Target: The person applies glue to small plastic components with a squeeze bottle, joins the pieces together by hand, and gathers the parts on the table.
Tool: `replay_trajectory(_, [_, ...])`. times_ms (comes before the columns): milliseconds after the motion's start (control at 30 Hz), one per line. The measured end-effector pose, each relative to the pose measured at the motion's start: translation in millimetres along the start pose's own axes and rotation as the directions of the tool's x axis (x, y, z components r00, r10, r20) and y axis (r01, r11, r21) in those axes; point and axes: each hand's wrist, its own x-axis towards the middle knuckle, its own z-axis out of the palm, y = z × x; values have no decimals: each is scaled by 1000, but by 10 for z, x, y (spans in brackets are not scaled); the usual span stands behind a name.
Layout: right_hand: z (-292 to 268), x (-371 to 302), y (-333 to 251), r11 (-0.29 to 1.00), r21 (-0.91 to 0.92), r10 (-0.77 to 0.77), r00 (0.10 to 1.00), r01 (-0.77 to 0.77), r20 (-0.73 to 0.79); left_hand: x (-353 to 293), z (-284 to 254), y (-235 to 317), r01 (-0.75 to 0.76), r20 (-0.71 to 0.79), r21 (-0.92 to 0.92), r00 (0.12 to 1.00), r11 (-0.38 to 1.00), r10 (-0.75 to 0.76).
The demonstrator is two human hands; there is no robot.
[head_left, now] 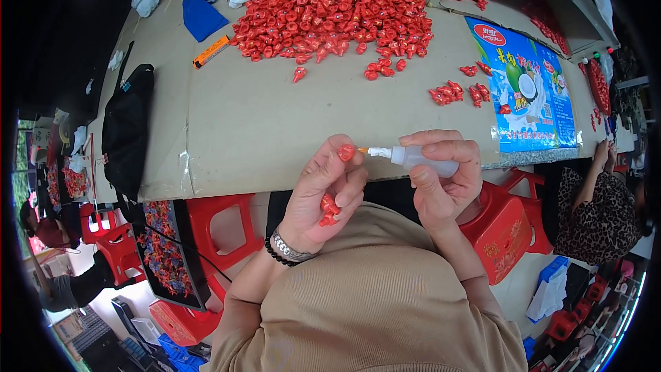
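Between thumb and forefinger, my left hand pinches a small red plastic piece. More red pieces lie in the same palm under the curled fingers. My right hand grips a white squeeze bottle with a thin orange-tipped nozzle. The nozzle tip is at the pinched piece; whether it touches I cannot tell. Both hands are at the table's near edge. A big heap of red pieces covers the far middle of the table, with small groups to its right.
On the table are an orange box cutter, a blue cloth, a black bag and a blue printed sheet. Red stools and a tray of coloured parts stand below. Another person sits at the right.
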Motion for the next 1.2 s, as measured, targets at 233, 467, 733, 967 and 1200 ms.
replay_trajectory(233, [-12, -28, -6, 1000, -6, 26, 1000, -26, -9, -2, -7, -20, -36, -18, 44, 999, 998, 37])
replay_trajectory(467, [24, -22, 31, 998, -60, 14, 999, -16, -31, 1, -26, -20, -49, 14, 48, 999, 998, 48])
replay_trajectory(733, [-3, -19, 19, 997, -80, -20, 1000, 19, -9, -12, -22, -7, -97, -7, 67, 995, 993, 97])
replay_trajectory(967, [-3, -30, 12, 1000, -16, 4, 1000, -4, -17, -14, -5, -13, -124, -32, 125, 991, 984, 129])
replay_trajectory(1200, [25, -46, 8, 1000, 0, 26, 999, -26, -24, -14, 7, -18, -124, -26, 130, 991, 984, 128])
